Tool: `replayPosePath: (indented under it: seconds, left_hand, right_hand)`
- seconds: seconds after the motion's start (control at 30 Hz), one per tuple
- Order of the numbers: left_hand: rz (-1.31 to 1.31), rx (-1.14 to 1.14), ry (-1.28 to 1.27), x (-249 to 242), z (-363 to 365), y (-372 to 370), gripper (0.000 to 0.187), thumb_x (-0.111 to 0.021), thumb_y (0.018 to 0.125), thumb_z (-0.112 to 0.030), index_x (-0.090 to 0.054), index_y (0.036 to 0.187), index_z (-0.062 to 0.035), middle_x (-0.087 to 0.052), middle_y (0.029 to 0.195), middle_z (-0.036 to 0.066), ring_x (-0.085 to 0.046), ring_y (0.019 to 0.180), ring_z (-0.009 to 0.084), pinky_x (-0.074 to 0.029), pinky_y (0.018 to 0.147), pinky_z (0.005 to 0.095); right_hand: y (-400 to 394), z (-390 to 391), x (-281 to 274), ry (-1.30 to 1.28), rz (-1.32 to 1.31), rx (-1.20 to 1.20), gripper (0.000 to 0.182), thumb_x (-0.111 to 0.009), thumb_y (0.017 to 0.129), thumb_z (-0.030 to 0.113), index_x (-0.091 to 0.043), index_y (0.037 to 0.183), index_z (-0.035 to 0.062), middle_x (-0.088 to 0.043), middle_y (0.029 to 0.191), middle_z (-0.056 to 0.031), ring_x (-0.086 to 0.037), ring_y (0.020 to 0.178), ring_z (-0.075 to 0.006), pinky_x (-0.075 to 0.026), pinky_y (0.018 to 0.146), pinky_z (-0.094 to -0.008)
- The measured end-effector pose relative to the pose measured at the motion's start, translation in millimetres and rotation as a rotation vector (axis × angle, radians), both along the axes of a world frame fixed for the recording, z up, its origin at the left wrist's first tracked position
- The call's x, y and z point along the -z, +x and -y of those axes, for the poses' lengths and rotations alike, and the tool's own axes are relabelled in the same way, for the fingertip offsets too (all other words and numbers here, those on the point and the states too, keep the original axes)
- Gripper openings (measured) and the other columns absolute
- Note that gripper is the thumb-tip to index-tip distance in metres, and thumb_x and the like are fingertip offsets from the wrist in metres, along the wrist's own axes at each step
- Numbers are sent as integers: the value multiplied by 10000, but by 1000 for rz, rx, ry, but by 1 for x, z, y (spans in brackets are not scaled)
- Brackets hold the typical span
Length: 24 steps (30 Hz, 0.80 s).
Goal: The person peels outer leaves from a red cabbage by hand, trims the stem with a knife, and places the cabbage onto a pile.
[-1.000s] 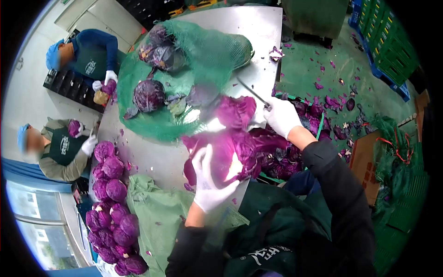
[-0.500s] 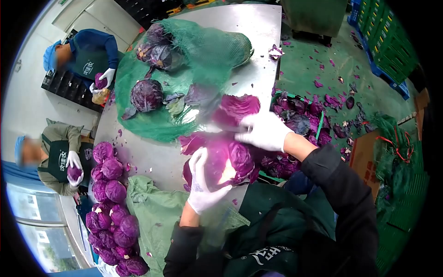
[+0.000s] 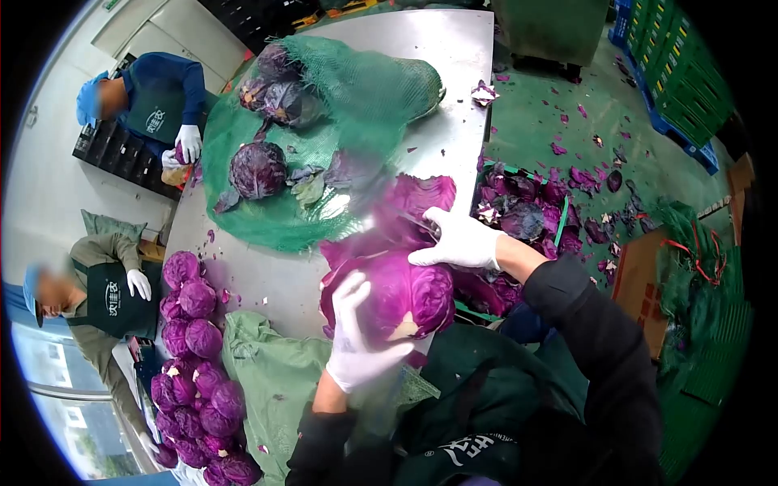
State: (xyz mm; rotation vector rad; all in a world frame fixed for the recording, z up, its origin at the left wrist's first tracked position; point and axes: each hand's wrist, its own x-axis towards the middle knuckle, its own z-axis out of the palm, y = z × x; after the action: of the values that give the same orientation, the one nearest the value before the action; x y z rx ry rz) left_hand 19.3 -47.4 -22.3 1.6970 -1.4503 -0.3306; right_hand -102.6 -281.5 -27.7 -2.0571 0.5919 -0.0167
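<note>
A large red cabbage (image 3: 387, 287), its outer leaves loosened, is in front of me at the table's near edge. My left hand (image 3: 356, 340), white-gloved, cups its near left side with thumb and fingers spread around it. My right hand (image 3: 462, 239), also gloved, is curled at the cabbage's far right side, thumb close over the leaves. Something thin and dark shows between its fingers; I cannot tell whether it is a blade or a leaf edge. Just beyond those fingers a loose purple leaf (image 3: 421, 193) stands up.
Green netting (image 3: 284, 231) with untrimmed cabbages (image 3: 258, 168) covers the far table. Peeled cabbages (image 3: 203, 338) line the left edge beside a green sack (image 3: 271, 364). A crate of leaves (image 3: 523, 215) stands right. Two co-workers (image 3: 150, 113) stand across the table.
My right hand has shifted slightly, and the cabbage has turned a little under my left hand. The nearer co-worker now reaches toward the cabbage row; the farther one's hands have moved together.
</note>
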Motion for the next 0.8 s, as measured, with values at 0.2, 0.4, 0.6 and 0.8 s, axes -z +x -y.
replayPosePath:
  seconds: [0.2,0.4,0.6,0.8]
  left_hand:
    - [253,-237,59,-4,36,-18,774,-851,643,-208,-486,1297,-16,-503,1329,181,-476,1244,314,-362,1074,420]
    - [32,-184,7,-2,20,-13,710,-822,684,-171,-488,1296,-36,-519,1312,175,-511,1217,303,-400,1043,414]
    - [-869,-533,53,-4,43,24,385,-672,886,-156,-543,1232,-44,-573,1173,88,-545,1095,184,-444,961,338]
    - [-1208,-658,136,16,57,30,336,-695,880,-297,-536,1119,-123,-600,998,37,-587,834,172,-509,703,334]
  right_hand:
    - [4,-11,29,-298,30,125,437,-641,883,317,-541,1123,-34,-610,1063,-279,-604,1042,-393,-472,886,-445]
    - [-9,17,25,-260,-139,227,395,-665,844,399,-600,988,37,-654,949,-199,-635,914,-383,-493,796,-454]
    - [-46,-20,-10,-289,163,466,379,-684,833,379,-632,1095,109,-625,950,-122,-652,801,-262,-532,730,-355]
    - [-27,-89,13,-312,394,466,734,-784,741,437,-511,1335,102,-602,1150,-179,-635,1055,-312,-521,903,-360]
